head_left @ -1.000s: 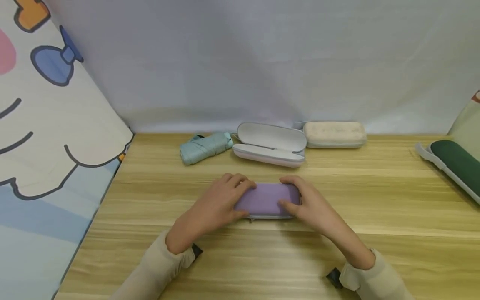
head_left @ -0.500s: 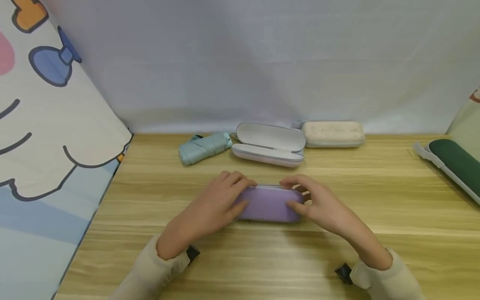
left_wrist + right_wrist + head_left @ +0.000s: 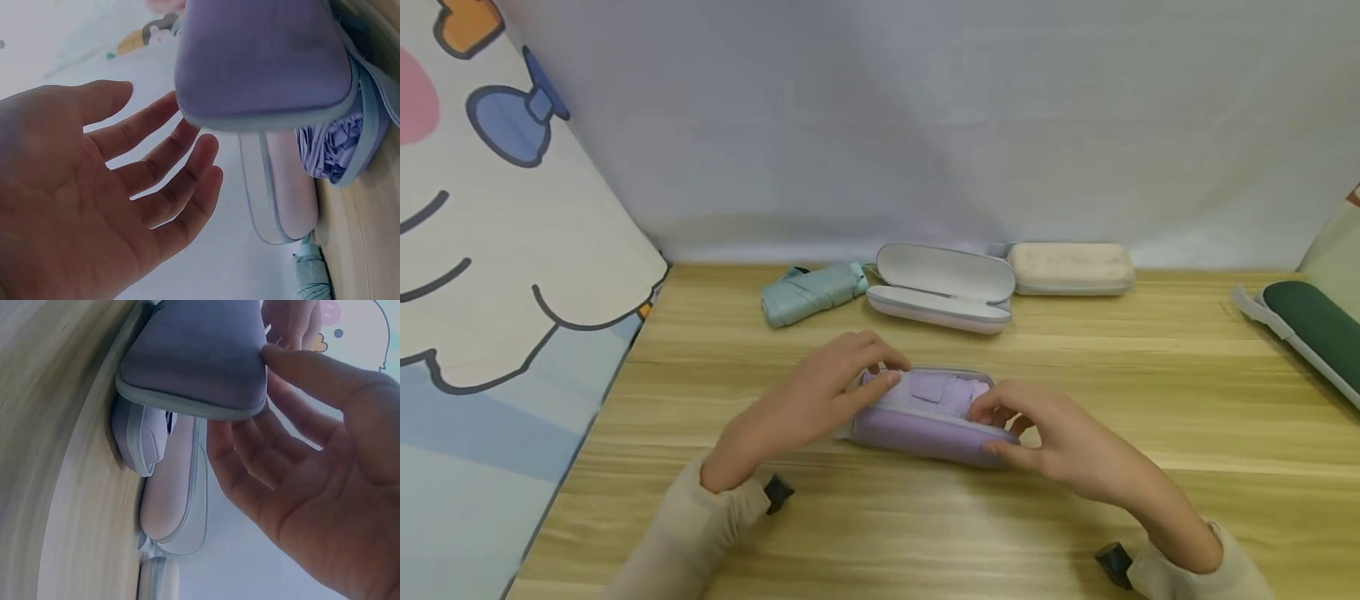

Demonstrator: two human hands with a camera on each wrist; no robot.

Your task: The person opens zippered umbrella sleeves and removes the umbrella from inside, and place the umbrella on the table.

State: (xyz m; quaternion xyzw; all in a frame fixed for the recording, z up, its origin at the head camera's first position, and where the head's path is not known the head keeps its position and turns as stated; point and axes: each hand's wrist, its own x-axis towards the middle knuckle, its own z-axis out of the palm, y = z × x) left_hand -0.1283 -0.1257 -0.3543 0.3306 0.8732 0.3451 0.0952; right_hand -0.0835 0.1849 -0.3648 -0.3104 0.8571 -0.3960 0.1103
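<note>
A purple zip case [image 3: 917, 437] lies unzipped near the middle of the table, its lid tilted toward me. Inside it sits a folded lilac umbrella [image 3: 934, 390], whose pleated fabric also shows in the left wrist view. My right hand [image 3: 1060, 437] pinches the lid near its right end, thumb on the outer face and fingers behind its edge. At the left end my left hand [image 3: 816, 404] hovers with relaxed, spread fingers. In the left wrist view its index fingertip reaches the corner of the purple lid [image 3: 262, 62].
Behind the purple case a pale pink case [image 3: 936, 317] stands open, its lid raised. To its left lies a folded teal umbrella [image 3: 812, 296]; to its right, a closed cream case [image 3: 1071, 268]. A dark green case [image 3: 1311, 325] lies at the far right. A white cloth [image 3: 925, 133] hangs behind.
The purple case's lid has swung open toward me, uncovering the umbrella inside. My right hand has moved down and right with the lid; my left hand has loosened and shifted slightly left.
</note>
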